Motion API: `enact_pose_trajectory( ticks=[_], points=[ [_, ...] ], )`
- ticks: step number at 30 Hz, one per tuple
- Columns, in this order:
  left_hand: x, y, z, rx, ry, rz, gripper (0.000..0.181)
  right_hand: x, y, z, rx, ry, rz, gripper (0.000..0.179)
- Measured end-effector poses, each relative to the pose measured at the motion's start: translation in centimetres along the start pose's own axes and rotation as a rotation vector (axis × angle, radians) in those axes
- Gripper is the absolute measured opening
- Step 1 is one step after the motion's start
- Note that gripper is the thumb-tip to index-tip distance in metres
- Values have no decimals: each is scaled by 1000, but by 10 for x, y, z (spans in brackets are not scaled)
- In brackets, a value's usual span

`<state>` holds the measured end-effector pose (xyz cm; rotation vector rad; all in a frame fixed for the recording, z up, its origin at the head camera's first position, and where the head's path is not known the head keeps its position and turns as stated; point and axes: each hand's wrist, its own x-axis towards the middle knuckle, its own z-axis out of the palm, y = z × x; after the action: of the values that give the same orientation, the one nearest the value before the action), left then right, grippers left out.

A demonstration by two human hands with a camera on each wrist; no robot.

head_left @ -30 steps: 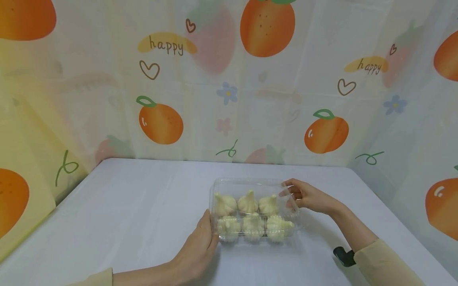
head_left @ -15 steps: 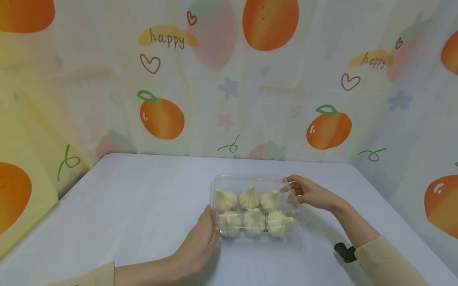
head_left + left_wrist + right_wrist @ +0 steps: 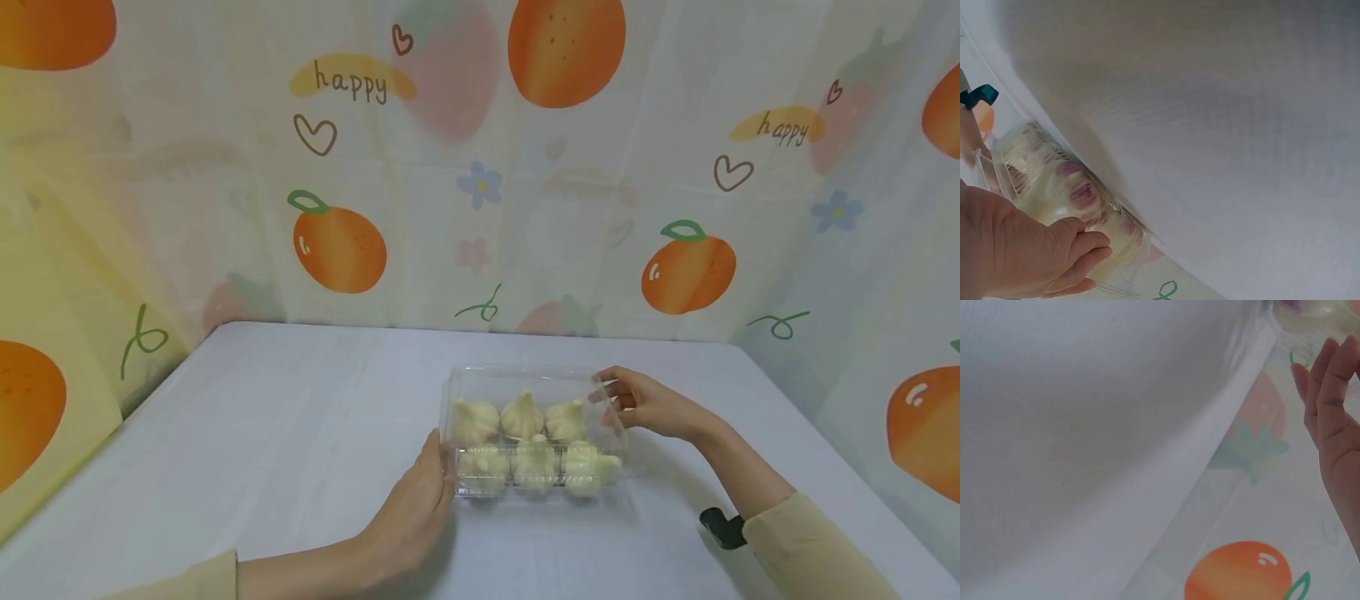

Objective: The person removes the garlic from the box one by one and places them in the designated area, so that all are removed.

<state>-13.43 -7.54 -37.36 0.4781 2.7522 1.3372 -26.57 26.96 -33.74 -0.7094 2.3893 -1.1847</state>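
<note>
A clear plastic clamshell box (image 3: 517, 380) with garlic bulbs (image 3: 567, 423) in two rows sits right of the table's middle. My left hand (image 3: 411, 510) lies along the box's left side, its fingers extended against the wall. At the opposite side, my right hand (image 3: 651, 405) has its loosely bent fingers at the upper right edge. Purple-tinged garlic (image 3: 1083, 195) shows through the plastic beside the left fingers (image 3: 1088, 247) in the left wrist view. In the right wrist view, the right hand's fingers (image 3: 1334, 381) are mostly straight, and only a corner of the box shows.
A white-covered table (image 3: 247, 433) lies under the box. Behind it and at both sides hangs a fruit-printed cloth (image 3: 420, 250). A small black object (image 3: 722, 529) shows at the right sleeve (image 3: 813, 546).
The head view tilted slightly down between one second and half a second ago, so the scene sits higher. The hands and box keep nearly the same places relative to each other.
</note>
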Motion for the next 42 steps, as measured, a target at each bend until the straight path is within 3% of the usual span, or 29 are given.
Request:
enact_pose_trajectory(
  ticks=[4,13,23,28,33,42],
  points=[
    [0,0,-1,37,-20,-12,60,-1,1,1,11,9,13,63],
    [-4,7,-7,193,2,-4,63,0,1,3,38,36,38,68],
    [0,19,-27,198,32,18,62,-2,2,3,50,44,29,69],
    [11,27,-38,165,50,35,57,-5,5,3,73,53,6,73],
    [26,32,-47,132,111,67,49,-6,7,4,98,67,13,78],
    [56,23,-61,45,136,125,46,-4,6,4,112,72,45,85]
  ],
)
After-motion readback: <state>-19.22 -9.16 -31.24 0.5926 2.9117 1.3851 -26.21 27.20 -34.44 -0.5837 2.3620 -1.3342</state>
